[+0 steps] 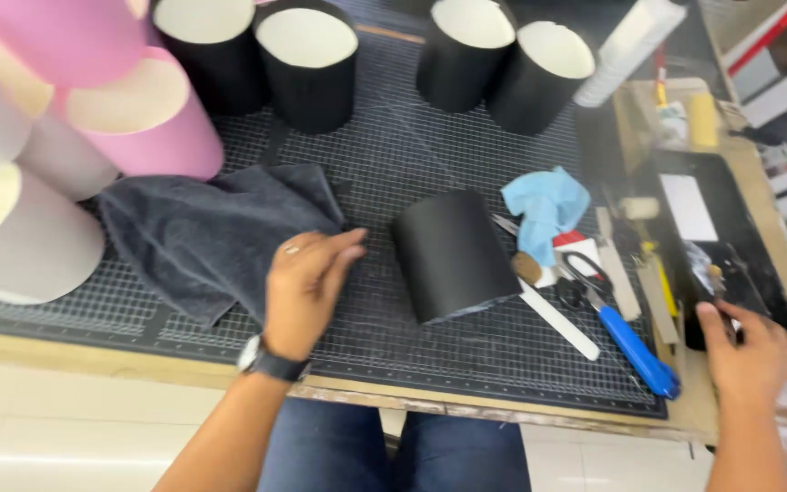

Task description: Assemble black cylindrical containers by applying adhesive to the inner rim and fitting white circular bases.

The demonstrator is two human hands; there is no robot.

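Observation:
My left hand [304, 290] rests on the right edge of a dark grey towel [207, 232] spread on the gridded cutting mat [412, 155], fingers pinching the cloth. A black cylinder box [453, 255] lies on its side just right of that hand. My right hand [747, 357] reaches to the far right, fingers on a small brush-like tool [714, 278] over a black tray [740, 246]; the grip itself is blurred.
Several black open cylinders [307, 64] stand at the back, pink [152, 128] and white [20, 241] ones at the left. Scissors [585, 278], a blue-handled knife [639, 351], a white ruler strip [559, 321] and a light blue cloth [544, 210] lie right of the black box.

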